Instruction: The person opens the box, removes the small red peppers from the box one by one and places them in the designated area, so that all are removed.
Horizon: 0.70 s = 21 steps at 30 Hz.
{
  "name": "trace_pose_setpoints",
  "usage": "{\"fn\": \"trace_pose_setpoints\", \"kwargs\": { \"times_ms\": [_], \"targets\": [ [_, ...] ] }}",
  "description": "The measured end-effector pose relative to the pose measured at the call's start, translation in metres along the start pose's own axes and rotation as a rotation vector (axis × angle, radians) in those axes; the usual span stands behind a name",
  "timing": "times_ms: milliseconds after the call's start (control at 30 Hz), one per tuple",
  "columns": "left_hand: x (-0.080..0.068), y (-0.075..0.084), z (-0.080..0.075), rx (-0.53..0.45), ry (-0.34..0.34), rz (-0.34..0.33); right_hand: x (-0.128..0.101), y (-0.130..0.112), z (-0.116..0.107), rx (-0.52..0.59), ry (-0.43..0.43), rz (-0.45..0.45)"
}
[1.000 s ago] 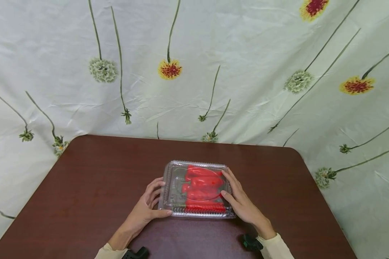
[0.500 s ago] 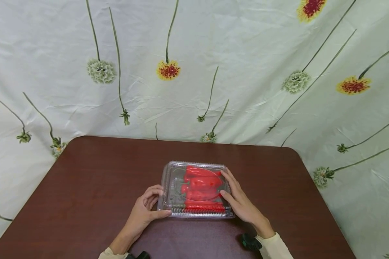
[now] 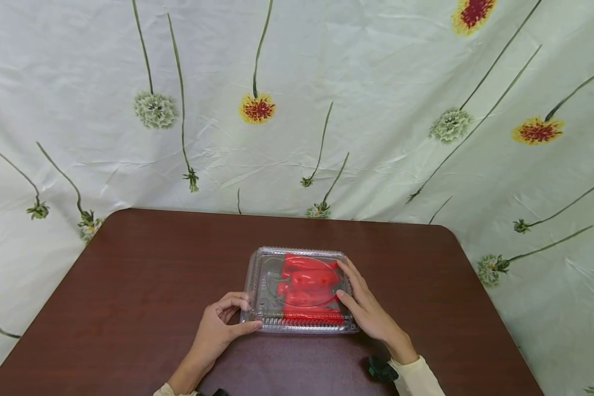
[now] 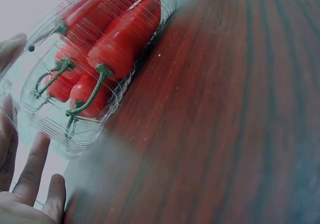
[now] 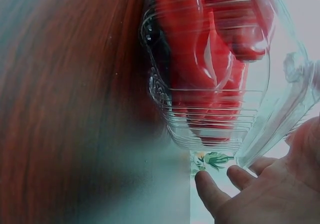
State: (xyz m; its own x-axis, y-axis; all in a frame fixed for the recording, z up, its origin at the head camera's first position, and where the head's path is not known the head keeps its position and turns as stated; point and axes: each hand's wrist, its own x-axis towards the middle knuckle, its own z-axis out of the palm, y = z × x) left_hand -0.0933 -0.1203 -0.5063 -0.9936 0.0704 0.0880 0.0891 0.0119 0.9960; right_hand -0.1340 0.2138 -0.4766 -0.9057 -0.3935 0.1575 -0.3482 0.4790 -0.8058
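A clear plastic clamshell box is lying flat on the dark wooden table, near the table's front edge and about midway across it. Red peppers with green stems are lying inside the box, packed toward its right half; in the left wrist view the peppers are showing through the ribbed wall of the box, stems pointing toward the near corner.

The left hand is sitting at the box's front left corner. Its thumb is lying along the box's front edge and touching it, while the other fingers are curling in beside the left wall; whether the grip is really pinching the rim cannot be told from the head view. In the left wrist view the fingers are appearing fairly straight just beside the box.

The right hand is resting against the box's right side, fingers stretched along the right edge of the lid and the thumb lying on top of the lid, so its grip is relaxed and flat, not closing round anything. In the right wrist view the right hand is sitting just below the box's rim, fingers loosely bent.

Behind the table a pale flowered cloth is hanging as a backdrop.
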Motion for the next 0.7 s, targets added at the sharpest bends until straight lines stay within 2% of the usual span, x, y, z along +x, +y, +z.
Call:
{"fn": "trace_pose_setpoints", "kwargs": {
  "times_ms": [167, 500, 700],
  "targets": [
    [-0.0006, 0.0016, 0.001, -0.008, 0.004, -0.009, 0.0001, 0.0001, 0.0003, 0.008, 0.002, 0.005],
    [-0.003, 0.001, 0.0031, -0.043, 0.004, 0.037, 0.0, 0.0011, 0.0006, 0.011, 0.007, 0.011],
    [-0.005, -0.0005, 0.0043, -0.075, 0.014, 0.003, 0.0, 0.001, 0.0004, 0.012, -0.002, -0.001]
  ]
}}
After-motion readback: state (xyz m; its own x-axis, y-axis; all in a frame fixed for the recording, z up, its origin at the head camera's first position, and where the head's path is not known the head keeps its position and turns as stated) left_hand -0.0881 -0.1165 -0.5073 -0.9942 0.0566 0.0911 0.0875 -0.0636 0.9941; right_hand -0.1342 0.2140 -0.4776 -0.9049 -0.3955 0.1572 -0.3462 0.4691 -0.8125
